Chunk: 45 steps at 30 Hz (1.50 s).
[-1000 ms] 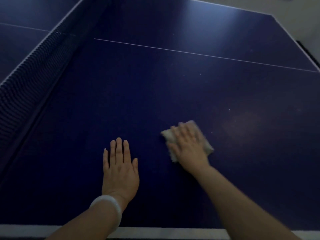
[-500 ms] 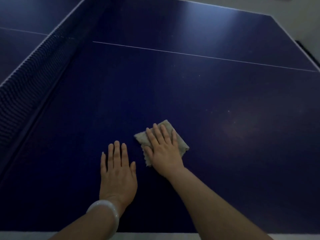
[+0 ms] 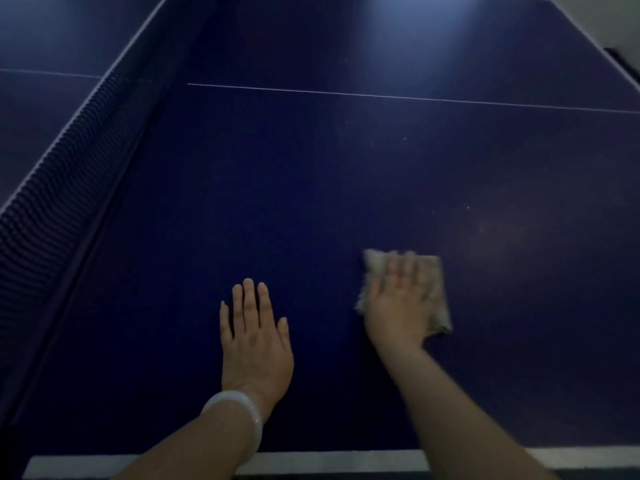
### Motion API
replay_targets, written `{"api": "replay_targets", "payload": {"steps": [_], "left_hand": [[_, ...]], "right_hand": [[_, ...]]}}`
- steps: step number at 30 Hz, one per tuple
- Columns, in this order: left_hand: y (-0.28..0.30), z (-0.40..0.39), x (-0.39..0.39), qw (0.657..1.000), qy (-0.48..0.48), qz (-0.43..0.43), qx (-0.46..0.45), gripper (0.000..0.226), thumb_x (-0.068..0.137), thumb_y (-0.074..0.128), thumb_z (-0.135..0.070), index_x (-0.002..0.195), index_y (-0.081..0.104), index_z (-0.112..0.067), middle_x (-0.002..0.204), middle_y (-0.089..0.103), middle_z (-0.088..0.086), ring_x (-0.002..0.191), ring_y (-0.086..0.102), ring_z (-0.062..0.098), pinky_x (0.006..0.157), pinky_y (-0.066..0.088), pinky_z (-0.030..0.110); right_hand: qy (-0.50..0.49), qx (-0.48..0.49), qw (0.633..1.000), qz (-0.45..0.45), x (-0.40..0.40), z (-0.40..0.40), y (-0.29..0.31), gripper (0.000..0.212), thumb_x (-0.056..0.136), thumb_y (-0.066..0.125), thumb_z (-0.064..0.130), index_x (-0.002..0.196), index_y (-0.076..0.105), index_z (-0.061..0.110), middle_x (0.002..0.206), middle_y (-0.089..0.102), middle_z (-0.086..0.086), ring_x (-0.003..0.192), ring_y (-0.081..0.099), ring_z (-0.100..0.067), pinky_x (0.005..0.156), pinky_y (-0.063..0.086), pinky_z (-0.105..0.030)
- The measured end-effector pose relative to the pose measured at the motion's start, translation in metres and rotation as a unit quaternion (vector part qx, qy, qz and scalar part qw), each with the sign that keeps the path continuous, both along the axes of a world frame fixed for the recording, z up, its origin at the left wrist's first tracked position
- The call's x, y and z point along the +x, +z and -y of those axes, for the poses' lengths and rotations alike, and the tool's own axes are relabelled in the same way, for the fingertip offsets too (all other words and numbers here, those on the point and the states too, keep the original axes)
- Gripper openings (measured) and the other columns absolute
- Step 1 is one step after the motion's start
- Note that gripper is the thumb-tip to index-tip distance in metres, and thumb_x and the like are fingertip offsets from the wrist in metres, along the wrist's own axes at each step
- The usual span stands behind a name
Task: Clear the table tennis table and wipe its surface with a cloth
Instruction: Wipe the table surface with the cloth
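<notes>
Left hand lies flat with fingers straight and close together, palm down on the dark blue table tennis tabletop, a pale smooth bangle round its wrist. Far to its left the dark mesh net with a white top band runs away diagonally. Right of that hand, apart from it, the right hand, blurred, presses with spread straight fingers on a beige crumpled square cloth, which lies flat beneath it on the tabletop
</notes>
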<state>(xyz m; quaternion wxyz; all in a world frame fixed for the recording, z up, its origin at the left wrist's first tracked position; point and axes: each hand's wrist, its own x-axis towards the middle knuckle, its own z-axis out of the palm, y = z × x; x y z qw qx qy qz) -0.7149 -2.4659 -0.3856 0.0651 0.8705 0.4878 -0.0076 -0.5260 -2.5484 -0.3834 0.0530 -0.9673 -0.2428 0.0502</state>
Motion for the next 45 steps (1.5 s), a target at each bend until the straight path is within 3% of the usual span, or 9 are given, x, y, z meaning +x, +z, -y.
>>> {"api": "replay_targets", "payload": {"steps": [6,8,10,13,23,28,31,40,45], "left_hand": [[0.002,0.0,0.0,1.0,-0.003,0.009,-0.014,0.065,0.095,-0.005,-0.041,0.152,-0.005,-0.008,0.161,-0.006,0.012,0.149,-0.007,0.026,0.121,-0.001,0.048],[0.004,0.0,-0.001,1.0,-0.005,0.009,-0.022,0.067,0.093,-0.004,-0.041,0.151,-0.004,-0.008,0.161,-0.006,0.013,0.149,-0.008,0.026,0.121,-0.003,0.048],[0.007,-0.001,-0.001,1.0,-0.006,0.006,-0.029,0.068,0.092,-0.004,-0.041,0.151,-0.004,-0.008,0.161,-0.005,0.013,0.149,-0.007,0.027,0.12,-0.003,0.049],[0.006,-0.001,-0.001,0.999,-0.005,0.007,-0.033,0.066,0.094,0.0,-0.041,0.151,-0.005,-0.007,0.161,-0.006,0.014,0.149,-0.008,0.028,0.12,-0.002,0.05],[0.014,-0.006,-0.003,0.993,-0.012,0.079,-0.084,0.063,0.1,0.032,-0.036,0.153,0.013,-0.008,0.162,0.001,0.012,0.149,-0.005,0.025,0.121,-0.005,0.045],[0.032,0.032,0.033,0.958,-0.175,0.188,-0.128,0.054,0.099,0.044,-0.017,0.15,0.027,-0.017,0.161,0.012,0.005,0.149,0.003,0.016,0.121,-0.001,0.036],[0.036,0.07,0.073,0.951,-0.176,0.207,-0.15,0.052,0.101,0.04,-0.021,0.151,0.025,-0.019,0.161,0.007,0.005,0.149,-0.001,0.015,0.121,-0.005,0.032],[0.013,0.137,0.123,0.995,-0.067,0.042,-0.053,0.073,0.097,0.01,-0.05,0.152,-0.008,-0.006,0.159,-0.013,0.02,0.148,-0.012,0.031,0.12,-0.005,0.049],[0.009,0.139,0.127,0.998,-0.065,0.013,-0.02,0.075,0.095,0.008,-0.051,0.153,0.002,-0.004,0.16,-0.001,0.022,0.149,-0.003,0.033,0.12,-0.002,0.05]], "right_hand": [[0.272,0.013,0.962,0.01,-0.051,0.048,-0.006,0.059,0.102,0.021,0.046,0.156,0.018,0.024,0.163,0.014,-0.001,0.152,0.006,-0.02,0.119,0.007,-0.052],[0.243,-0.019,0.969,0.045,-0.02,0.093,-0.007,0.06,0.099,0.024,0.039,0.155,0.018,0.018,0.162,0.019,-0.008,0.151,0.007,-0.024,0.118,0.012,-0.054],[0.063,-0.032,0.997,0.017,0.006,0.134,-0.004,0.059,0.102,0.016,0.036,0.156,0.005,0.015,0.164,0.009,-0.011,0.151,-0.002,-0.027,0.119,0.01,-0.056],[-0.153,-0.005,0.988,-0.03,-0.007,0.148,0.003,0.061,0.101,0.013,0.047,0.155,-0.005,0.025,0.165,-0.002,-0.002,0.151,-0.006,-0.022,0.12,0.0,-0.053],[-0.039,-0.041,0.998,-0.011,-0.054,0.14,-0.001,0.067,0.093,0.004,0.055,0.154,-0.004,0.03,0.164,-0.006,0.006,0.15,-0.013,-0.014,0.122,-0.006,-0.045],[-0.039,-0.035,0.998,-0.021,-0.054,0.141,-0.001,0.067,0.095,0.007,0.055,0.156,-0.001,0.03,0.165,-0.003,0.003,0.151,-0.011,-0.016,0.122,-0.005,-0.047],[-0.033,-0.022,0.999,-0.03,-0.053,0.141,-0.001,0.067,0.095,0.012,0.054,0.156,0.003,0.029,0.165,-0.002,0.001,0.151,-0.009,-0.018,0.121,-0.001,-0.05],[0.179,0.014,0.984,-0.02,-0.015,0.215,-0.002,0.062,0.097,0.034,0.048,0.155,0.022,0.029,0.163,0.017,0.003,0.151,0.009,-0.016,0.117,0.012,-0.051],[0.111,-0.017,0.994,0.006,0.083,0.293,0.005,0.062,0.097,0.022,0.047,0.154,0.017,0.023,0.162,0.018,-0.001,0.151,0.007,-0.018,0.121,0.008,-0.046]]}}
